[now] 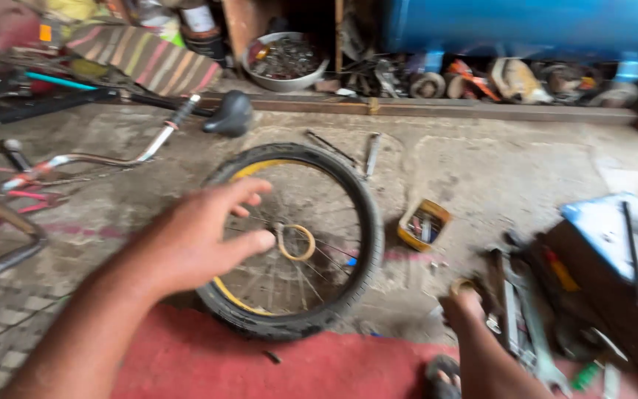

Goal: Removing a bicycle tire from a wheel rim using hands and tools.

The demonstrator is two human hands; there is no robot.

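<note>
While the wheel (293, 240) lies flat on the floor (481, 170) at centre, left hand (193, 240) hovers over its 9 o'clock rim, grip wide, empty. Right hand (467, 307) at 4 o'clock among wrenches (526, 325); grip unclear.

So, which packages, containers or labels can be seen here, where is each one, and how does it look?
Small tin: on the floor to the right of the bicycle wheel, rectangular, yellow-orange, open, small parts inside.
Bottle label: top edge, left of centre, pale with a red band, on a dark bottle.
Metal bowl: by the back wall, round, grey, full of small metal parts.
No signs or screens in view.
</note>
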